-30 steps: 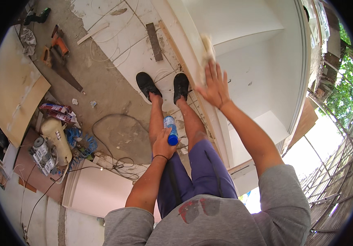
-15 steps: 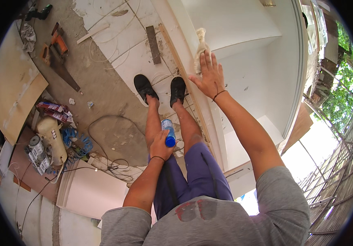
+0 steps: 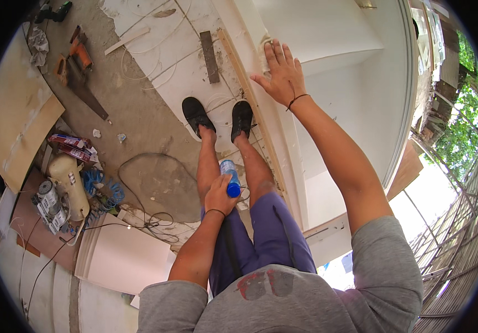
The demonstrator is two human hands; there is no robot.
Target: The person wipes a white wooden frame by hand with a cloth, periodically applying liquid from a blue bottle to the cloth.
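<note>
My left hand is wrapped round a clear bottle with a blue cap, held low in front of my thighs. The cap points back toward me. Out at arm's length, my right hand lies flat with its fingers stretched over a cream rag. It presses the rag against the edge of a large white cabinet. Most of the rag is hidden under the fingers; only a strip shows at their left side.
A handsaw and an orange-handled tool lie on the floor at the left. Below them stands a beige air compressor with a blue coiled hose. A black cable loops across the floor. A wood strip lies beyond my feet.
My right hand has slid a little farther away and left along the cabinet edge, and less of the rag shows. My left hand with the bottle has barely moved.
</note>
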